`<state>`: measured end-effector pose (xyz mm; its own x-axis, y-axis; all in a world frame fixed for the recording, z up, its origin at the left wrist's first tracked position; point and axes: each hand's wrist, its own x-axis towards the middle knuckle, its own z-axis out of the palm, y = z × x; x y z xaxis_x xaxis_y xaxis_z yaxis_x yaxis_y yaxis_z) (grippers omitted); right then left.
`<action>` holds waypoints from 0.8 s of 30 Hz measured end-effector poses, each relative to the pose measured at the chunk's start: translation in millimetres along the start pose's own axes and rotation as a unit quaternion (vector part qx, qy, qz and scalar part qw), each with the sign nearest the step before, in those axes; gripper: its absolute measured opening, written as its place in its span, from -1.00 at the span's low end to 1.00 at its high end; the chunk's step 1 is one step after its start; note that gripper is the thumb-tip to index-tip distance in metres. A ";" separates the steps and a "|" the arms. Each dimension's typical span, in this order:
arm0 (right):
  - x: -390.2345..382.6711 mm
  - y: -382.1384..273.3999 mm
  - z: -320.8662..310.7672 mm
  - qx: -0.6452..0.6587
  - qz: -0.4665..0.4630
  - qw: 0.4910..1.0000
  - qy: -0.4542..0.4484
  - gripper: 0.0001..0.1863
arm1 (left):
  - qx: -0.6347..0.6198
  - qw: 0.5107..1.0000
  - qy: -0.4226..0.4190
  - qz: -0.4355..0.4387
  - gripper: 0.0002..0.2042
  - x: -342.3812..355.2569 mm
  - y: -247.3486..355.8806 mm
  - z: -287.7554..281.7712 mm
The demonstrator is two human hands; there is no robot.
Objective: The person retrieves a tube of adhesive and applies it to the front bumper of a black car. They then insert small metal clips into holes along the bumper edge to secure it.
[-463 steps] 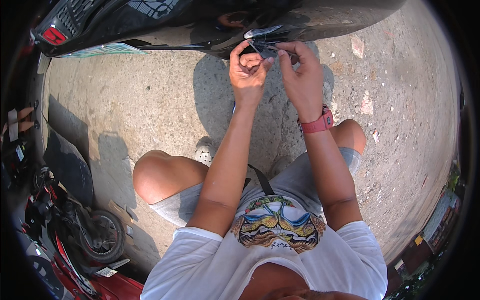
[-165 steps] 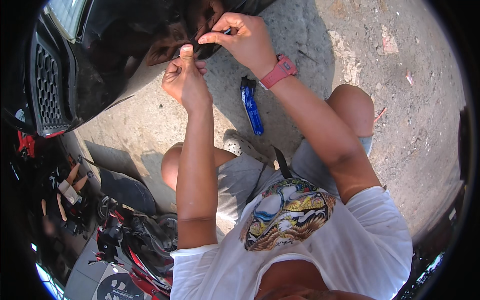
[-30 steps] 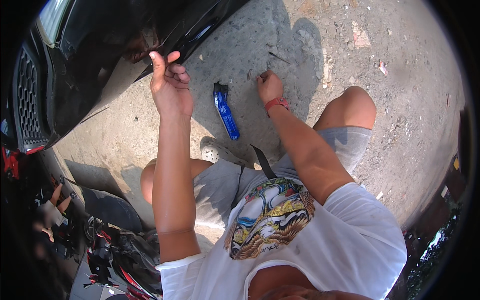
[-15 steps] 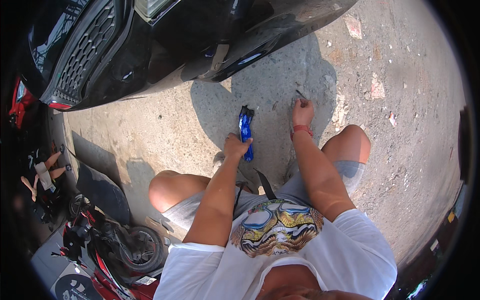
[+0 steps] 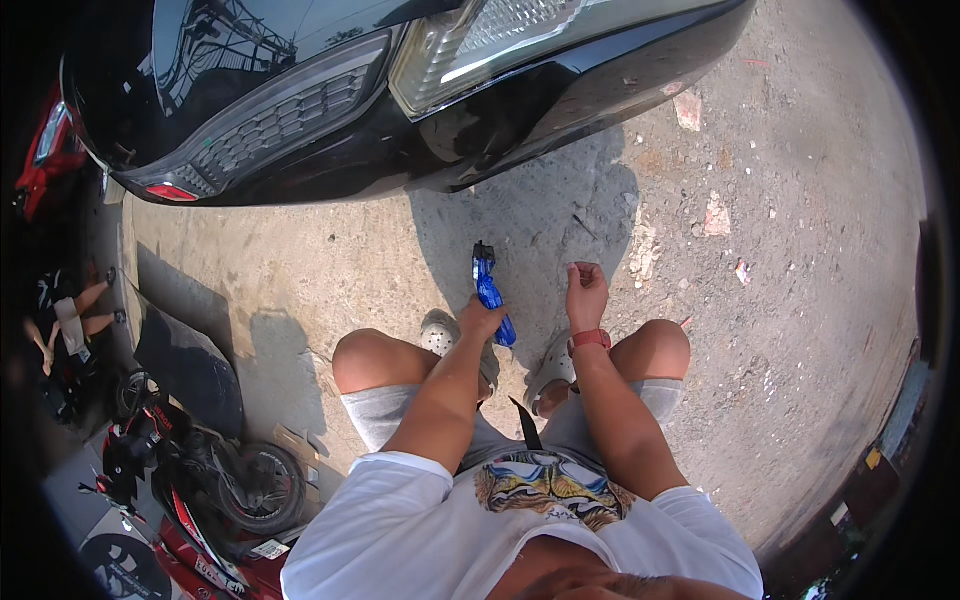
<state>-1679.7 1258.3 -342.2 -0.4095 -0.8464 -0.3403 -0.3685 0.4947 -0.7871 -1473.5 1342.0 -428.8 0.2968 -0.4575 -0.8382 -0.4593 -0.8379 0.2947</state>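
My left hand (image 5: pixel 483 318) is closed around a long, crinkled blue plastic packet (image 5: pixel 487 290). The packet's black end points away from me toward the car, and its lower end shows past my fingers. To the right, my right hand (image 5: pixel 587 290) is raised with its fingers curled and the tips pressed together. Whatever they hold, if anything, is too small to make out. A thin dark stick-like piece (image 5: pixel 585 227) lies on the ground just beyond that hand, apart from the fingers.
A black car (image 5: pixel 480 130) with its light and lower body stands close ahead. Red motorcycles (image 5: pixel 200 500) are parked at my left, near another person (image 5: pixel 75 320). Flattened paper scraps (image 5: pixel 716 215) and grit lie on the concrete at right. My clogs (image 5: pixel 438 335) are below my hands.
My view has shifted, showing more of the car. My right hand has drawn back toward me, away from the dark stick-like piece. The left hand still grips the blue packet, now tilted more.
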 end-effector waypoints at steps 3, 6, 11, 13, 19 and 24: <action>-29.4 -38.2 -66.5 -0.024 -0.007 0.999 -0.019 -0.78 | -0.224 0.967 -0.106 -0.058 -0.47 -84.4 44.1 -23.4; -73.8 -123.5 -132.8 -0.067 -0.012 0.994 -0.083 -0.77 | -0.378 0.910 -0.136 -0.100 -0.55 -187.5 77.3 -78.5; -123.5 -220.0 -225.8 -0.211 -0.082 0.952 -0.206 -0.74 | -0.452 0.881 -0.098 -0.097 -0.51 -349.2 88.7 -200.8; -138.8 -240.3 -258.7 -0.283 -0.107 0.915 -0.266 -0.73 | -0.455 0.882 -0.081 -0.088 -0.47 -405.0 75.4 -261.5; -162.3 -289.4 -316.9 -0.439 -0.091 0.849 -0.281 -0.66 | -0.549 0.834 0.015 -0.042 -0.40 -478.6 -49.7 -382.8; -206.1 -349.4 -281.6 -0.464 -0.134 0.827 -0.289 -0.65 | -0.639 0.745 0.194 0.009 -0.45 -523.8 -171.7 -499.2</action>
<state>-1701.6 1315.4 147.9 0.1589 -0.7704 -0.6175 -0.9727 -0.0152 -0.2314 -1132.1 1577.0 188.7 0.6331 -0.3162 -0.7066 0.6316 -0.3168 0.7076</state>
